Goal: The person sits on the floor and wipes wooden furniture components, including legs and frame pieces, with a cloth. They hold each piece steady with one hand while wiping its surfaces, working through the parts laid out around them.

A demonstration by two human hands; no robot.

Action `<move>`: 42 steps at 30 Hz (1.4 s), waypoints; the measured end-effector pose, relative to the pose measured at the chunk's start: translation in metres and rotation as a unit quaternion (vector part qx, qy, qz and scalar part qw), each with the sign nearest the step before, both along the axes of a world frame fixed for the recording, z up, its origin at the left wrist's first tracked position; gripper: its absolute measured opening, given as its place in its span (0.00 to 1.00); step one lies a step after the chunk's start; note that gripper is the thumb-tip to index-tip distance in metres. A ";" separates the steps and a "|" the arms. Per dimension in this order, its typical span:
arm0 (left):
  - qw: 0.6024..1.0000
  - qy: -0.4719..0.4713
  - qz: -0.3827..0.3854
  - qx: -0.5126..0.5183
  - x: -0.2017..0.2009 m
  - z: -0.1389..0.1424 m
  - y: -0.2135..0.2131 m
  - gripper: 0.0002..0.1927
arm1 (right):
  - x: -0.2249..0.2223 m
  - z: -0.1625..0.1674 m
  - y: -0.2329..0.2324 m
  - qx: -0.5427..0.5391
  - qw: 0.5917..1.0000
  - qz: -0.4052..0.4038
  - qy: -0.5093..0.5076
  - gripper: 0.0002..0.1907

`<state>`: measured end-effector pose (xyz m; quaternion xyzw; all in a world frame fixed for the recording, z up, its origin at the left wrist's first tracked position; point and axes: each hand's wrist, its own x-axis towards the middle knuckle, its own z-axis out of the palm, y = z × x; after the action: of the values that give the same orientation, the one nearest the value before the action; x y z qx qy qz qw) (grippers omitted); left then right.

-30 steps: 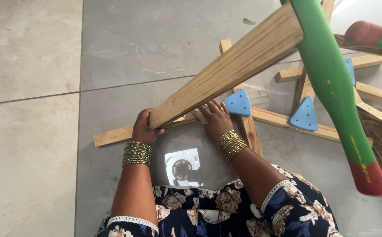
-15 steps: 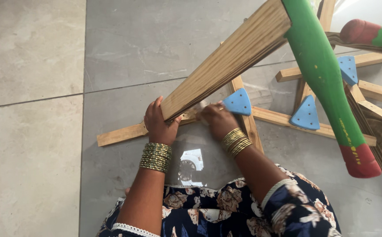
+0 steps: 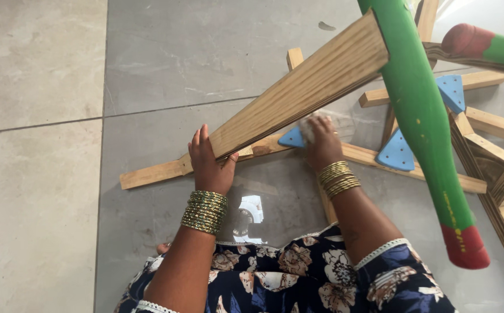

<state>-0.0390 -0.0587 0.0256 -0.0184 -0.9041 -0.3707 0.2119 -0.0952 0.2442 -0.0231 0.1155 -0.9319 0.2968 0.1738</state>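
Head view, one entry: we list a long pale-grained wooden plank (image 3: pixel 304 95), raised at a slant from the lower left up to the upper right, where its far end meets a green-painted wooden leg with a red tip (image 3: pixel 423 127). Our left hand (image 3: pixel 208 165) closes around the plank's lower end, fingers up along its near face and thumb under the edge, a firm hold on the wood. Our right hand (image 3: pixel 321 142) lies flat and pressed down beneath the plank, on a pale cloth or paper pad whose kind we cannot tell, beside a small blue triangular corner bracket (image 3: pixel 292 138); we cannot tell whether its fingers are curled around that pad.

Beneath, a flat wooden slat (image 3: pixel 153 174) lies on the grey tiled floor (image 3: pixel 37 116), touching the plank's lower end. Two further blue brackets (image 3: pixel 397 153) sit on the crossing slats of the wooden frame (image 3: pixel 495 191) to the right.

Handling, in our judgement: we do best to keep the left hand steady so that the raised plank does not swing on its joint, and to press the right hand evenly, clear of the bracket's edges.
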 end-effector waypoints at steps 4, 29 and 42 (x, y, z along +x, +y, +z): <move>1.000 -0.015 -0.004 -0.001 0.000 0.000 0.000 0.51 | 0.009 -0.011 -0.051 0.082 0.989 0.116 -0.037 0.27; 0.994 -0.060 -0.086 0.032 0.013 0.005 -0.030 0.36 | 0.021 -0.018 -0.137 0.031 0.996 0.075 0.029 0.21; 0.994 -0.074 -0.078 0.012 -0.004 0.026 -0.041 0.35 | 0.022 0.059 -0.167 -0.802 0.490 0.113 -0.321 0.20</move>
<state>-0.0430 -0.0994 0.0513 -0.0587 -0.9084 -0.3975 0.1156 -0.0735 0.0772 0.0356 -0.0730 -0.2616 0.9498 -0.1550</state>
